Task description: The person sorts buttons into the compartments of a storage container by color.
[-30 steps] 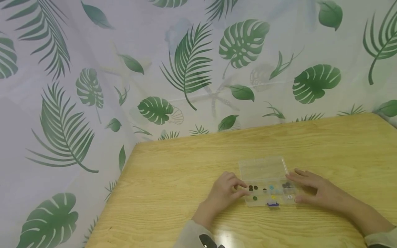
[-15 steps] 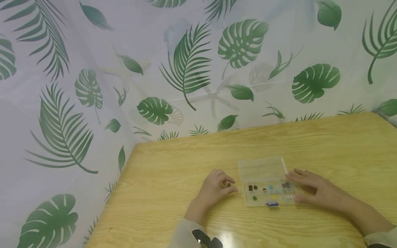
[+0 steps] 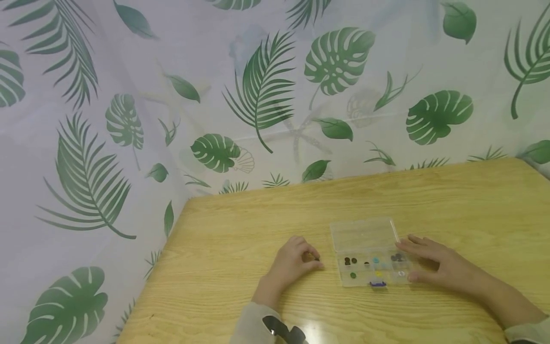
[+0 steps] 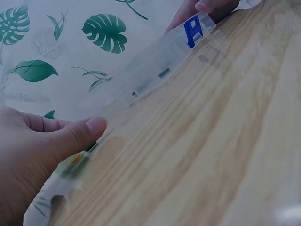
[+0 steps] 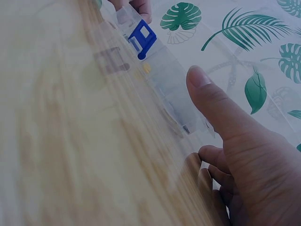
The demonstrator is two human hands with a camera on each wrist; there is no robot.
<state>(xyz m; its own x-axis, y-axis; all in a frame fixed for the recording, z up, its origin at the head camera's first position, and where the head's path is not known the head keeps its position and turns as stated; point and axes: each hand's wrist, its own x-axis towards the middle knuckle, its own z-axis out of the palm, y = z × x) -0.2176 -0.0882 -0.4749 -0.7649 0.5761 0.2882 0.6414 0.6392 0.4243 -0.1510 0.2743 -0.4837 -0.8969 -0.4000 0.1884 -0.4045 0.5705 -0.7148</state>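
Observation:
My left hand (image 3: 292, 260) pinches a small dark round button (image 3: 317, 259) between thumb and fingers, just left of the box and low over the table. In the left wrist view the thumb of this left hand (image 4: 51, 146) covers most of the button. A clear plastic compartment box (image 3: 361, 281) lies with its lid (image 3: 364, 234) folded back and a blue latch (image 3: 378, 284) at the front. Several dark buttons (image 3: 347, 261), a green button (image 3: 353, 275) and light blue and yellow pieces sit inside. My right hand (image 3: 447, 265) rests at the box's right end, fingers extended and spread.
The box stands on a wood-grain table (image 3: 240, 239). Behind and to the left hangs a pale cloth (image 3: 275, 119) printed with green leaves. A white ring (image 3: 401, 273) sits in the right front compartment.
My left hand has drawn back leftward from the box's left end, with a dark button between its fingers. The right hand and the box have stayed in place.

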